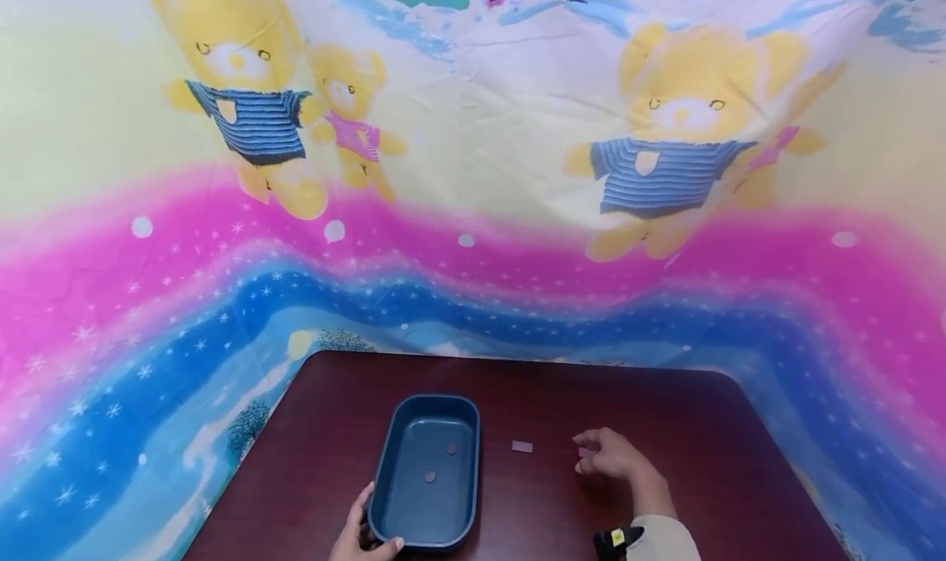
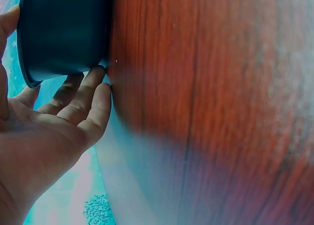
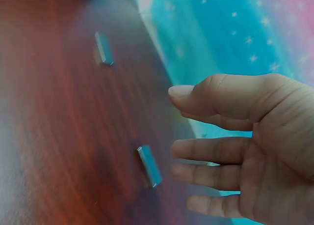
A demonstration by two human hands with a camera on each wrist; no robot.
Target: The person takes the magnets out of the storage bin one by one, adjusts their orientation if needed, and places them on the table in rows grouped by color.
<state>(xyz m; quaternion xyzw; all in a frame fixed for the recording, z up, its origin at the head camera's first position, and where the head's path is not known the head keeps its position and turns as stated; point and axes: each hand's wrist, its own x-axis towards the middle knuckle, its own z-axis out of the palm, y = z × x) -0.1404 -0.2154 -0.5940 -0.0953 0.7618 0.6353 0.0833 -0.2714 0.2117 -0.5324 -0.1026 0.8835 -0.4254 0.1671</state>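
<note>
A dark blue-grey rectangular tray [image 1: 421,516] with rounded corners lies on the table. Two small round discs sit inside it, one disc [image 1: 452,449] farther back than the other disc [image 1: 430,477]. At the tray's near left corner, my left hand [image 1: 360,535] grips it, thumb at the rim and fingers against the outer wall [image 2: 59,43]. My right hand [image 1: 613,456] hovers with parted fingers by a small thin rectangular block [image 1: 585,452]. In the right wrist view that block [image 3: 150,166] lies just off the fingertips. Between tray and right hand is a similar block [image 1: 521,446].
The dark red-brown wooden table [image 1: 547,388] has rounded far corners. Behind it hangs a printed cloth [image 1: 473,167] with bears and snowflakes. A black band [image 1: 617,542] with a yellow mark is on the right wrist, beside a pale sleeve [image 1: 665,539].
</note>
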